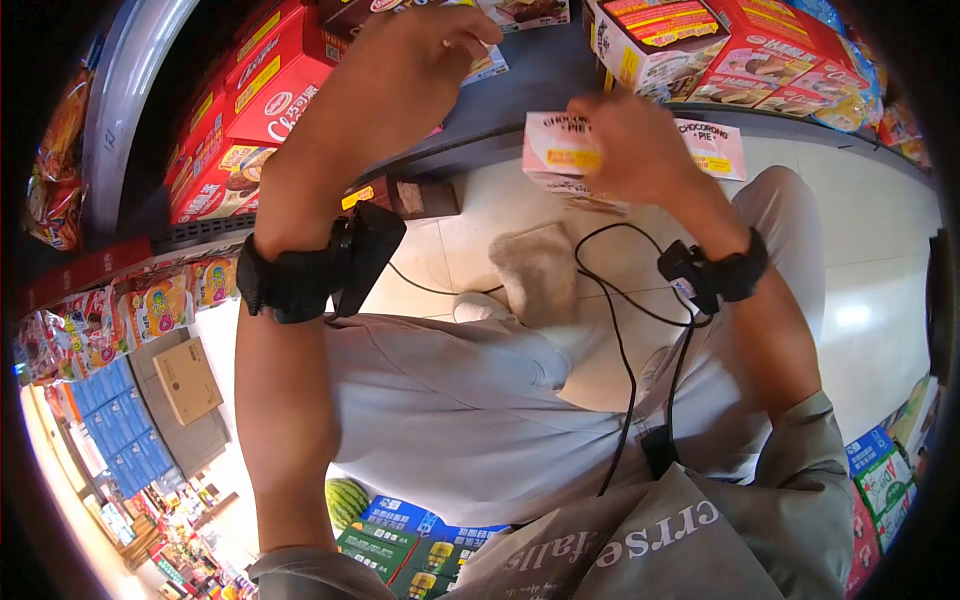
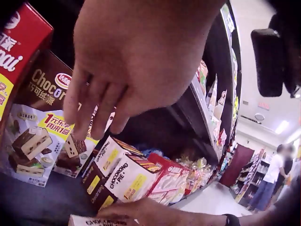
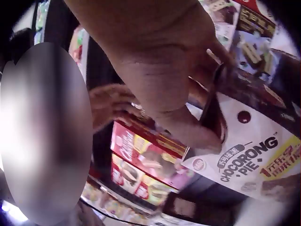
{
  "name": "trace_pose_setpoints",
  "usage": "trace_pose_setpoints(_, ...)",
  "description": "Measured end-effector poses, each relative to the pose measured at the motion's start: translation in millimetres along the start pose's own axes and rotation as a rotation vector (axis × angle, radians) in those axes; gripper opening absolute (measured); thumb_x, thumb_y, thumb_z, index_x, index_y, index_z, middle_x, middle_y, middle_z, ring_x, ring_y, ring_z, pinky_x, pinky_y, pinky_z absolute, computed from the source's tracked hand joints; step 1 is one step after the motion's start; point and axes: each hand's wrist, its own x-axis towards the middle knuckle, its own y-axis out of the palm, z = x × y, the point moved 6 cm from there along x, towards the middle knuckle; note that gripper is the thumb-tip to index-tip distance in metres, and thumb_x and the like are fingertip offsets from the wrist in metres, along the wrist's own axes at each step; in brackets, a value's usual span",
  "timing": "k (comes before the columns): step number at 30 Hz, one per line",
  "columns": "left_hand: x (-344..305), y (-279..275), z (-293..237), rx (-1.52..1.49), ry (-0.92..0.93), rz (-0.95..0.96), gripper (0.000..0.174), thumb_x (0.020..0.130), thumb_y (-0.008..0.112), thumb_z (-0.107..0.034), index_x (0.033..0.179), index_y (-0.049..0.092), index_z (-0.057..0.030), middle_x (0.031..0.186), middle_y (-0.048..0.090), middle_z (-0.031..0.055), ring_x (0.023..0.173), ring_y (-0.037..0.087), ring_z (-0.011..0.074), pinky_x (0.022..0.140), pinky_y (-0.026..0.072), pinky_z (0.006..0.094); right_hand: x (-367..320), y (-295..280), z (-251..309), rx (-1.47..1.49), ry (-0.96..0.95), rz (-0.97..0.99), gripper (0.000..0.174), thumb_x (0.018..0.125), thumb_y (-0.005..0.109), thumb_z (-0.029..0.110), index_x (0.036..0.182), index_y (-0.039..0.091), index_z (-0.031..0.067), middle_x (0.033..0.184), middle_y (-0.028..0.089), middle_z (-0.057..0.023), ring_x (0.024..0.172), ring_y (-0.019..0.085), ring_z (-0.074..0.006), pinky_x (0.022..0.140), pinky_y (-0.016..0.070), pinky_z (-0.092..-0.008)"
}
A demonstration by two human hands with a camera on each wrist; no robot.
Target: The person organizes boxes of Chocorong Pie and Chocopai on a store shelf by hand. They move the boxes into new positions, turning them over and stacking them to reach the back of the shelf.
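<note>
My right hand (image 1: 640, 145) grips a pink-and-white Chocorong Pie box (image 1: 555, 155) in front of the shelf edge. In the right wrist view, thumb and fingers close over one end of this box (image 3: 249, 160). Another panel with the same print (image 1: 712, 150) shows just right of that hand. My left hand (image 1: 410, 65) is raised over the shelf at the upper left. In the left wrist view its loosely extended fingers (image 2: 101, 110) hang in front of a brown Chocorong box (image 2: 44, 89) and hold nothing visible.
Red boxes (image 1: 270, 95) stack on the left of the dark shelf (image 1: 545, 75). More pie boxes (image 1: 660, 45) stand at the right. A dark brown box (image 1: 425, 198) lies below the shelf edge. Black cables (image 1: 625, 350) run over the person's legs. Two people stand in the aisle beyond.
</note>
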Motion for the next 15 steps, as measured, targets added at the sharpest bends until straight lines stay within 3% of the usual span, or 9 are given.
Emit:
trace_pose_setpoints(2, -9.2, 12.5, -4.0, -0.121, -0.042, 0.062, 0.047, 0.085, 0.063, -0.013, 0.129, 0.05, -0.0028, 0.121, 0.059, 0.0114, 0.103, 0.06, 0.0219, 0.09, 0.0469, 0.0335, -4.9, -38.8, 12.8, 0.131, -0.039, -0.081, 0.057, 0.059, 0.077, 0.016, 0.112, 0.062, 0.0007, 0.102, 0.065, -0.0189, 0.093, 0.065, -0.0324, 0.081, 0.0516, -0.0375)
trace_pose_setpoints(3, -13.3, 14.0, -7.8, -0.188, -0.019, 0.072, 0.065, 0.078, 0.074, -0.017, 0.135, 0.045, -0.0044, 0.123, 0.057, 0.0092, 0.109, 0.056, 0.0208, 0.093, 0.0457, 0.036, -4.7, -52.5, 13.4, 0.284, -0.056, -0.059, 0.061, 0.058, 0.078, 0.016, 0.114, 0.061, -0.001, 0.102, 0.066, -0.0195, 0.094, 0.065, -0.0312, 0.081, 0.0515, -0.0356)
trace_pose_setpoints(5, -18.5, 18.5, -18.7, -0.235, 0.042, 0.147, 0.077, 0.071, 0.079, -0.019, 0.137, 0.042, -0.0045, 0.125, 0.055, 0.0096, 0.114, 0.053, 0.0201, 0.095, 0.044, 0.0356, -4.5, -77.4, 12.8, 0.582, -0.099, -0.017, 0.07, 0.055, 0.081, 0.018, 0.117, 0.058, -0.0044, 0.104, 0.066, -0.0207, 0.094, 0.065, -0.0288, 0.081, 0.0511, -0.032)
trace_pose_setpoints(7, -14.2, 20.5, -33.0, -0.263, 0.074, 0.201, 0.087, 0.061, 0.087, -0.018, 0.135, 0.044, -0.0017, 0.124, 0.057, 0.0105, 0.114, 0.053, 0.0187, 0.097, 0.0428, 0.0324, -7.1, -90.1, 11.8, 0.864, -0.02, -0.007, 0.071, 0.056, 0.082, 0.018, 0.117, 0.057, -0.0074, 0.102, 0.067, -0.0203, 0.093, 0.065, -0.0255, 0.08, 0.0506, -0.0298)
trace_pose_setpoints(8, -12.0, 18.4, -36.0, -0.304, 0.036, 0.192, 0.084, 0.061, 0.086, -0.017, 0.133, 0.045, -0.0003, 0.122, 0.058, 0.0108, 0.112, 0.054, 0.018, 0.096, 0.043, 0.0314, -8.2, -96.5, 10.3, 1.003, 0.024, -0.003, 0.071, 0.057, 0.082, 0.018, 0.117, 0.056, -0.009, 0.101, 0.067, -0.0201, 0.093, 0.065, -0.0238, 0.08, 0.0504, -0.0287)
trace_pose_setpoints(9, -11.1, 17.0, -38.8, -0.347, -0.001, 0.183, 0.082, 0.062, 0.086, -0.015, 0.132, 0.046, 0.001, 0.12, 0.059, 0.011, 0.11, 0.055, 0.0174, 0.096, 0.0432, 0.0303, -8.2, -100.7, 13.3, 0.97, 0.047, 0.139, 0.074, 0.064, 0.083, 0.009, 0.127, 0.047, -0.006, 0.112, 0.063, -0.0131, 0.103, 0.06, -0.0178, 0.087, 0.0488, -0.0279)
trace_pose_setpoints(12, -8.1, 5.3, -36.2, -0.419, -0.037, 0.093, 0.074, 0.063, 0.085, -0.013, 0.126, 0.051, 0.0064, 0.112, 0.063, 0.0116, 0.101, 0.059, 0.0158, 0.091, 0.0459, 0.0283, -14.4, -108.0, 18.1, 0.907, 0.044, -0.146, 0.072, 0.067, 0.083, 0.015, 0.127, 0.048, -0.0045, 0.112, 0.063, -0.0131, 0.104, 0.06, -0.0176, 0.086, 0.0495, -0.0285)
trace_pose_setpoints(13, -8.1, 2.0, -31.7, -0.459, -0.053, 0.05, 0.073, 0.062, 0.086, -0.015, 0.124, 0.052, 0.0072, 0.108, 0.065, 0.0121, 0.098, 0.06, 0.016, 0.088, 0.0473, 0.0287, -18.2, -113.0, 18.9, 0.705, -0.013, -0.325, 0.069, 0.071, 0.081, 0.022, 0.126, 0.048, -0.0037, 0.109, 0.064, -0.0151, 0.097, 0.064, -0.0197, 0.081, 0.0514, -0.0299)
trace_pose_setpoints(15, -6.2, -10.6, -23.5, -0.404, -0.028, -0.059, 0.071, 0.065, 0.084, -0.018, 0.124, 0.054, 0.0078, 0.105, 0.066, 0.0108, 0.092, 0.062, 0.0139, 0.082, 0.05, 0.0284, -21.2, -115.0, 18.5, 0.553, 0.068, -0.361, 0.067, 0.072, 0.08, 0.025, 0.124, 0.049, -0.004, 0.105, 0.065, -0.017, 0.091, 0.066, -0.0228, 0.077, 0.0522, -0.0318)
